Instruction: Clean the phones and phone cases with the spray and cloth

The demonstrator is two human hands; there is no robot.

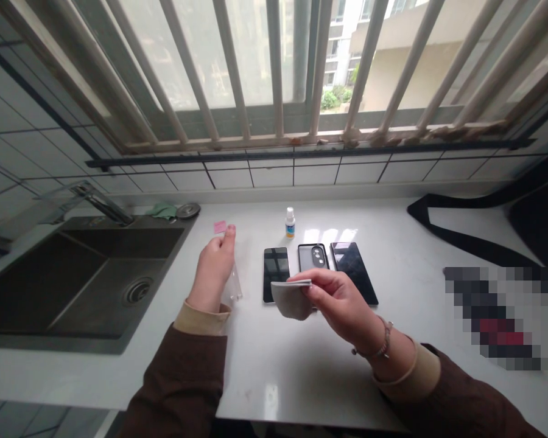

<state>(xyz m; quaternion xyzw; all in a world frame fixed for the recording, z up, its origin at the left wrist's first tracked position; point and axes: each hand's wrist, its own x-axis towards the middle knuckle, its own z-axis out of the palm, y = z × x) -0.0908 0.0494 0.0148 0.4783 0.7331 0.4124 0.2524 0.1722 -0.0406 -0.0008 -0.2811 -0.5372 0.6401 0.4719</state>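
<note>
My right hand (pixel 340 298) pinches a folded grey cloth (pixel 292 301) between thumb and fingers, above the near end of a phone (pixel 276 267). My left hand (pixel 214 264) is closed with the thumb on top, left of the phone. A clear plastic piece (pixel 235 283) shows along its right side; whether the fingers grip it is hidden. Just beyond that hand lies a pink slip (pixel 220 227). A black phone case (pixel 313 255) with a camera cutout lies right of the phone, partly behind my right hand. Beside it is a dark tablet-like device (pixel 354 271).
A small white-capped bottle (pixel 290 224) stands behind the phone. To the left is a dark sink (pixel 86 280) with a faucet (pixel 103 204), a green cloth (pixel 164 211) and a metal strainer (pixel 188 210). A black strap (pixel 461 231) lies at right. Window bars rise behind the counter.
</note>
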